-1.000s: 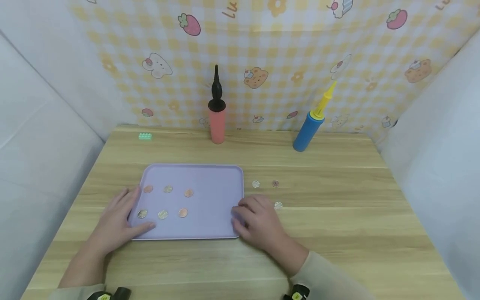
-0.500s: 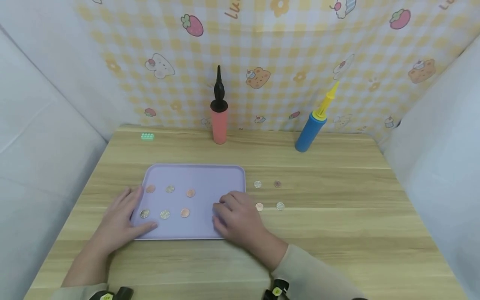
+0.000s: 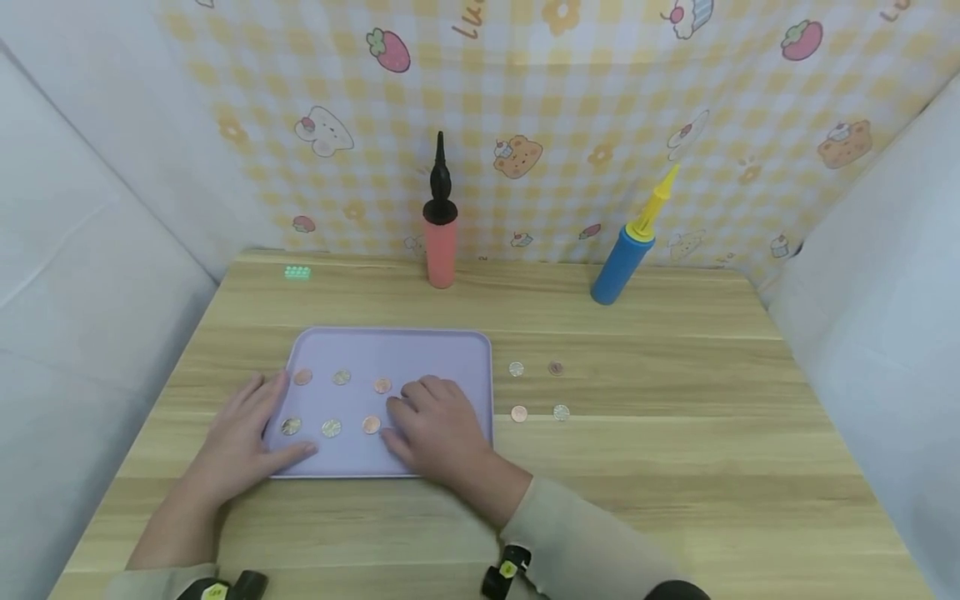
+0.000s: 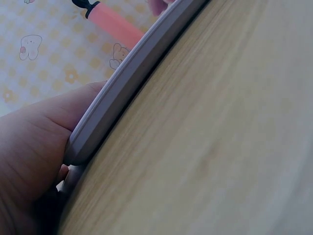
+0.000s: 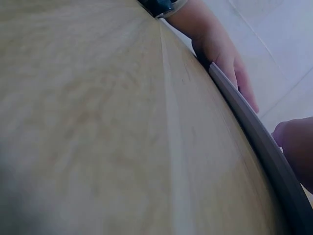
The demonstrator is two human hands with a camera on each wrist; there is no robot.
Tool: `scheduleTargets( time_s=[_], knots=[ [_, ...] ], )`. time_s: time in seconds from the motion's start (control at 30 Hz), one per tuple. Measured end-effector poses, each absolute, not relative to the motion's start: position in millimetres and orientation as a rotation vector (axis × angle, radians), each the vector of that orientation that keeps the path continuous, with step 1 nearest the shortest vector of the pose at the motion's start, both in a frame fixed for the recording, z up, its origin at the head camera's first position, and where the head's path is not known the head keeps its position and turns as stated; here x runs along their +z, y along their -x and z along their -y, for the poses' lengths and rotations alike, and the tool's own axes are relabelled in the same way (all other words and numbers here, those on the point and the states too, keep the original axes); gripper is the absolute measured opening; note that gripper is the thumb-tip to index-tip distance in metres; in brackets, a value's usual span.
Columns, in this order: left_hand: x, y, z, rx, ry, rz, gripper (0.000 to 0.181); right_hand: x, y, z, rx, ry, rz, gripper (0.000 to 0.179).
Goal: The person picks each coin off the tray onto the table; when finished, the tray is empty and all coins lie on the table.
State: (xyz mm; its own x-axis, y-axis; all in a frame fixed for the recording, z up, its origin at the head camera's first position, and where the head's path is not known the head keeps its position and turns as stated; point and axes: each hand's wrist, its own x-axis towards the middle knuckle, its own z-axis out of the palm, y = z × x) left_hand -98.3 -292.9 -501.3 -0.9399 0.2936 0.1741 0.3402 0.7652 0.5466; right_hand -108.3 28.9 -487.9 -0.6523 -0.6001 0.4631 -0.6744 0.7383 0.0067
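Note:
My left hand [image 3: 232, 450] rests at the near left corner of a lilac tray [image 3: 435, 354]. In the head view its fingers lie fairly straight along the left rim, and the thumb stretches over the tray's front edge. My right hand [image 3: 438, 429] is over the tray's middle, fingers loosely bent, with thumb and index fingertips apart. Just left of those fingertips is a copper-coloured coin [image 3: 371, 425]; another copper coin [image 3: 382, 386] lies behind it. Silvery coins [image 3: 332, 428] and other coins sit in two rows farther left. The right palm's underside is hidden.
Beside the tray, silvery coins [image 3: 516, 369] and copper-coloured coins [image 3: 519, 413] lie on the wooden table [image 3: 675, 467]. A pink hand pump [image 3: 441, 254] and a blue hand pump [image 3: 622, 267] stand at the back. A mint-green studded block [image 3: 297, 272] lies back left.
My right hand has travelled left from the tray's right edge to its middle, uncovering a copper-coloured coin on the table. The left hand stays at its corner.

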Motion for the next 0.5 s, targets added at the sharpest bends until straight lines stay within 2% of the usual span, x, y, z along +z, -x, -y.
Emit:
scheduleTargets(
  time_s=[0.13, 0.33, 0.5],
  knots=[
    [-501, 99, 292, -0.922, 0.522, 2.865, 0.118, -488, 111, -14, 0.174, -0.953, 2.496, 0.038],
    [-501, 100, 292, -0.930, 0.529, 2.857, 0.118, -484, 114, 2, 0.118, -0.984, 2.580, 0.032],
    [-500, 99, 293, -0.922, 0.526, 2.865, 0.118, -488, 113, 5, 0.077, -1.016, 2.626, 0.034]
  ],
)
